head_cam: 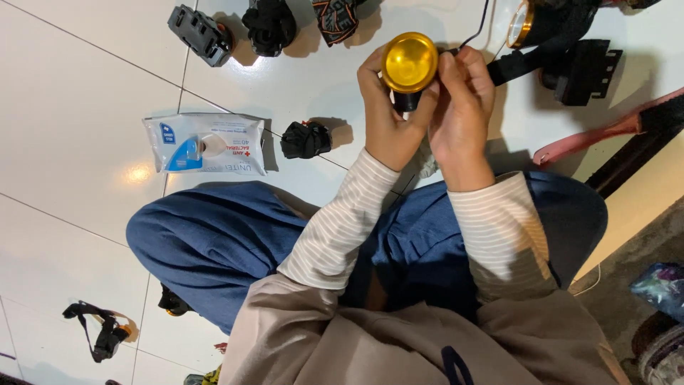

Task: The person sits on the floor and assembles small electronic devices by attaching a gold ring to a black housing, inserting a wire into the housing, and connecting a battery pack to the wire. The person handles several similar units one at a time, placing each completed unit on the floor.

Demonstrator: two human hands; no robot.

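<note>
A round lamp head with a yellow lens and gold rim (409,63) is held up in front of me over the white tiled floor. My left hand (388,121) grips it from below and the left, thumb on the rim. My right hand (462,114) pinches its right side, where a thin black wire and a black strap (527,58) lead off. I sit cross-legged in blue trousers and striped sleeves.
A pack of wet wipes (205,144) lies on the floor at left, a crumpled black strap (305,140) beside it. Black lamp parts (201,33) and straps (269,26) lie at the top, another headlamp (531,21) and a black clip (586,70) at top right. One more strap (100,329) is at bottom left.
</note>
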